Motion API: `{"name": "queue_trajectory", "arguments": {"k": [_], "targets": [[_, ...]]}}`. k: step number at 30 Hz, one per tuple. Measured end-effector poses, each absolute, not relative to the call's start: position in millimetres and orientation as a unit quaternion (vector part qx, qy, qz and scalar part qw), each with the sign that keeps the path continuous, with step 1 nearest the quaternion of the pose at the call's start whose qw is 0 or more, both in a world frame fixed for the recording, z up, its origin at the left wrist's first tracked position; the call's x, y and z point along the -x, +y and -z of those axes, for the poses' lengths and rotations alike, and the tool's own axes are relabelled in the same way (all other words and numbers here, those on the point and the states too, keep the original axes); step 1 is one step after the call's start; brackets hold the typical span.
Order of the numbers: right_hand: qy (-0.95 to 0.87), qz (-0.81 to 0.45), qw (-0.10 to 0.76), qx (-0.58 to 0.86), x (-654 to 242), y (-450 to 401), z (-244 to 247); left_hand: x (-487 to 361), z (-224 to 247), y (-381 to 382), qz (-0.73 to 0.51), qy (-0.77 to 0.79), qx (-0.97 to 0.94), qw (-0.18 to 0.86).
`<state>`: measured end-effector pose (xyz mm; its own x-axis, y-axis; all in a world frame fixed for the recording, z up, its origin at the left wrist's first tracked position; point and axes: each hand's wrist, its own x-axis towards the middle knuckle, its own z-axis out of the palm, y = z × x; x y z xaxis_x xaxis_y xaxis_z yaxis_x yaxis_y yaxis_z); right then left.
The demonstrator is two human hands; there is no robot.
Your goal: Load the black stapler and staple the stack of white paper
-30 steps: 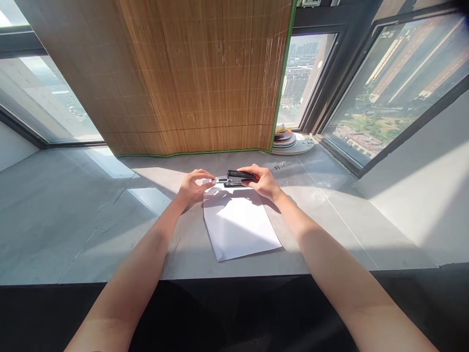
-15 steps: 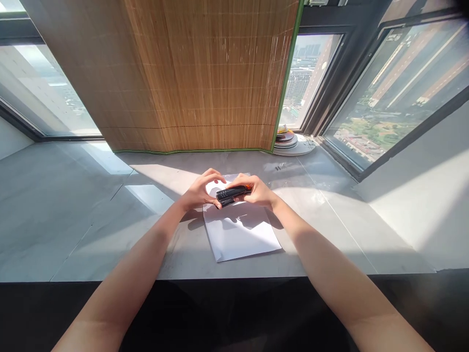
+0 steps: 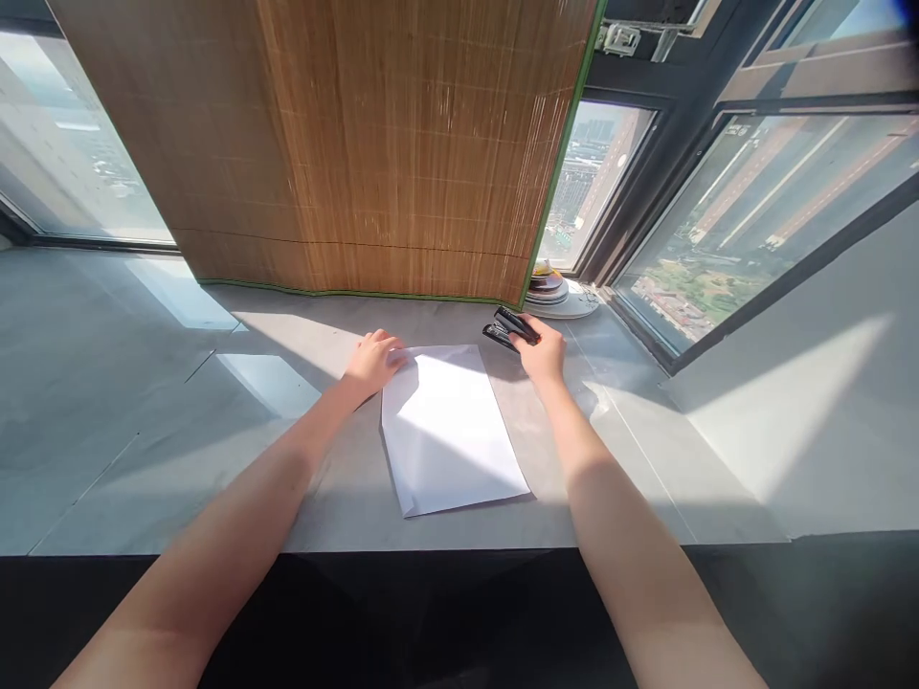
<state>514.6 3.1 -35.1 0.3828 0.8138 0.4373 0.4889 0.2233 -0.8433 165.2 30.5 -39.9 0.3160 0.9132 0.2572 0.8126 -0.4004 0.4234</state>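
Observation:
White paper lies on the grey tiled sill, partly sunlit, its left edge slightly raised. At its upper left corner is my left hand, fingers curled over the edge; whether it pinches the sheet is hard to see. My right hand is closed round a black stapler, held to the right of the paper's top edge. The stapler's jaws point left and stand apart. Part of its body is hidden by my fingers.
A stack of plates stands at the back right by the window frame. A bamboo blind hangs down behind the hands. The sill's front edge runs below the paper.
My right hand has carried the stapler right and away from above the paper. My left hand has left the stapler and come down at the paper's upper left corner. The view has shifted.

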Motion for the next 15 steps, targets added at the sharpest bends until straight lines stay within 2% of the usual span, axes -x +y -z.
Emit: {"name": "queue_trajectory", "arguments": {"k": [3,7,15], "targets": [[-0.526,-0.151,0.516,0.659,-533.7,7.7,42.8,-164.2,36.3,29.0,-0.253,0.529,-0.797,0.146],[-0.549,-0.186,0.498,0.645,-533.7,10.2,48.8,-159.7,31.6,26.2,-0.335,0.514,-0.753,0.24],[-0.631,-0.188,0.467,0.59,-514.8,0.8,38.6,-157.4,35.1,29.9,-0.39,0.507,-0.722,0.266]]}}
